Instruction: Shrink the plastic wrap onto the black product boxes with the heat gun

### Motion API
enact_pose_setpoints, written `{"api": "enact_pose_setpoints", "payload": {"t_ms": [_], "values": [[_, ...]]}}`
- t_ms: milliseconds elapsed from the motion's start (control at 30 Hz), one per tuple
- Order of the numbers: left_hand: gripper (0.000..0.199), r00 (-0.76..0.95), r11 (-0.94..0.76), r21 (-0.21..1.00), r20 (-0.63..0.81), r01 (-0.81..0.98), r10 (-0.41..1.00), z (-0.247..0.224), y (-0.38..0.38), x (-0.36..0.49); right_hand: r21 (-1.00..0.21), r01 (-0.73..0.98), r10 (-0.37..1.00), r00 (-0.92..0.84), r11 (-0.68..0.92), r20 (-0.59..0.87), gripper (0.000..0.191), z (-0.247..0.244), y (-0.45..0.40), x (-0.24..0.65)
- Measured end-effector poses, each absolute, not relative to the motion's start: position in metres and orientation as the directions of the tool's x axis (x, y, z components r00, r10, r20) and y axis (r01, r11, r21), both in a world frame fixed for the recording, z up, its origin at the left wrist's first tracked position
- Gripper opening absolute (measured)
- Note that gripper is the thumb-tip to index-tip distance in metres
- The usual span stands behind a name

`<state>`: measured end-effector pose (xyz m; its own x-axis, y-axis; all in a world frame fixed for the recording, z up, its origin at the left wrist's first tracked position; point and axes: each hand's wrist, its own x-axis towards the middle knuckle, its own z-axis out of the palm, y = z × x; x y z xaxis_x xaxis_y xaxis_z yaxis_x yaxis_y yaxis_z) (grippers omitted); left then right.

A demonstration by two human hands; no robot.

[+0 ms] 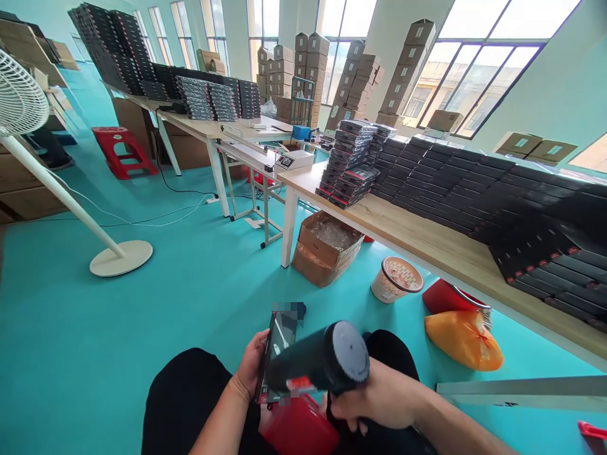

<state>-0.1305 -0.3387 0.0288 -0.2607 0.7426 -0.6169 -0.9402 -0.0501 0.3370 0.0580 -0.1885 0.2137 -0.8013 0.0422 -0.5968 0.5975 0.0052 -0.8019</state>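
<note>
My left hand is closed around the edge of a flat black box with a white tool pictured on its front. The box is held upright over my lap, and part of it is blurred out. In my right hand is a black heat gun, gripped by its handle. Its round grey rear end faces me and its barrel points left at the box, covering the box's lower right part. The nozzle is hidden, so I cannot tell whether it touches the box. A red stool shows between my legs.
To the right, a wooden table carries stacked black boxes and glossy wrapped ones. Beneath it are a carton, a waste basket and an orange bag. A white fan stands left, with cables across the floor.
</note>
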Motion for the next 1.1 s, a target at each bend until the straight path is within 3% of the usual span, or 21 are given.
{"api": "enact_pose_setpoints", "payload": {"t_ms": [100, 233, 267, 433, 700, 967, 1100], "values": [[0.037, -0.261, -0.051, 0.341, -0.605, -0.939, 0.752, 0.031, -0.339, -0.130, -0.867, 0.483, 0.218, -0.839, -0.124, -0.498, 0.012, 0.214, -0.191, 0.053], [0.015, -0.362, -0.167, 0.344, -0.644, -0.924, 0.674, 0.034, -0.337, -0.130, -0.791, 0.612, -0.021, -0.790, 0.016, -0.612, 0.004, 0.218, -0.196, 0.055], [0.014, -0.381, -0.180, 0.357, -0.642, -0.916, 0.665, 0.034, -0.336, -0.131, -0.794, 0.608, -0.021, -0.793, 0.023, -0.608, 0.004, 0.219, -0.196, 0.055], [0.033, -0.292, -0.052, 0.390, -0.590, -0.920, 0.753, 0.028, -0.337, -0.131, -0.876, 0.427, 0.325, -0.815, -0.223, -0.480, 0.020, 0.219, -0.182, 0.042], [0.023, -0.390, -0.174, 0.404, -0.551, -0.898, 0.737, 0.017, -0.342, -0.132, -0.877, 0.407, 0.418, -0.771, -0.257, -0.480, 0.023, 0.209, -0.136, 0.039], [0.038, -0.269, -0.060, 0.370, -0.544, -0.927, 0.795, 0.012, -0.343, -0.136, -0.867, 0.425, 0.370, -0.786, -0.261, -0.496, 0.025, 0.211, -0.133, 0.045], [0.038, -0.288, -0.102, 0.339, -0.560, -0.935, 0.777, 0.016, -0.344, -0.137, -0.810, 0.542, 0.222, -0.781, -0.223, -0.584, 0.022, 0.214, -0.140, 0.056]]}}
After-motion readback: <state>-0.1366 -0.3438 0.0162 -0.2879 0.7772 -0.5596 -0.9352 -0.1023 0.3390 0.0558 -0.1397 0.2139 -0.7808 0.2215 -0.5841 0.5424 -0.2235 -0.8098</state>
